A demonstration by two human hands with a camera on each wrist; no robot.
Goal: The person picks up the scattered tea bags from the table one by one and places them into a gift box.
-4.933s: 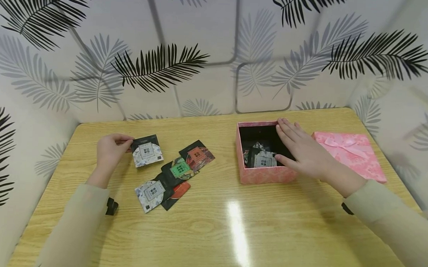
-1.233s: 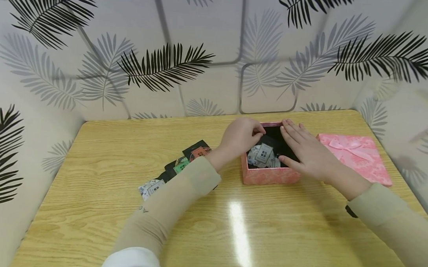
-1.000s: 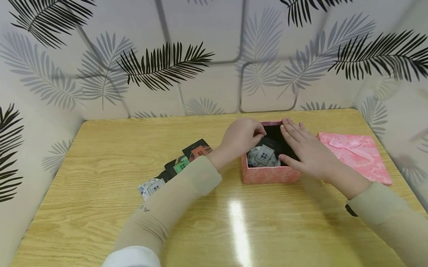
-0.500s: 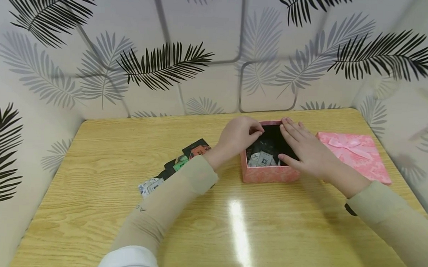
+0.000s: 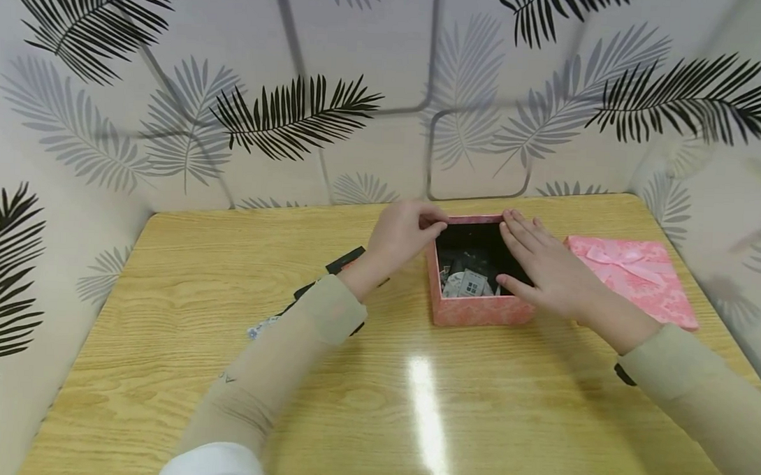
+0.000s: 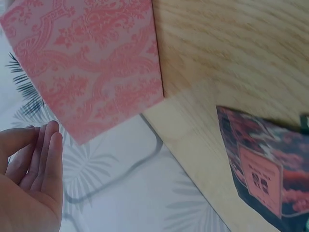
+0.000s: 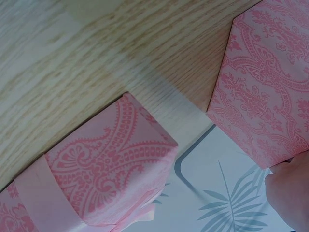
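Observation:
An open pink patterned box [image 5: 481,312] with a black inside stands toward the back of the table. Inside it, near the front wall, lie sachets; the uppermost is a black and white sachet [image 5: 470,284] with a grey label. My left hand [image 5: 399,232] is at the box's back left corner, fingers loosely bent and nothing between them; the left wrist view shows this hand [image 6: 34,174] beside the box wall. Across the right rim rests my right hand [image 5: 546,271], fingers straight, thumb apart over the opening. An orange-labelled sachet [image 6: 263,179] lies left of the box.
A pink lid [image 5: 664,293] with a ribbon bow lies on the wooden table [image 5: 538,411] right of the box. More sachets lie under the left forearm, mostly hidden, with one white corner [image 5: 260,328] showing. A leaf-patterned wall covering [image 5: 383,154] rises behind the table.
My left hand carried a white-patterned sachet from the table's left into the box and let it go; it has now drawn back left, out of the box. My right hand stays on the rim.

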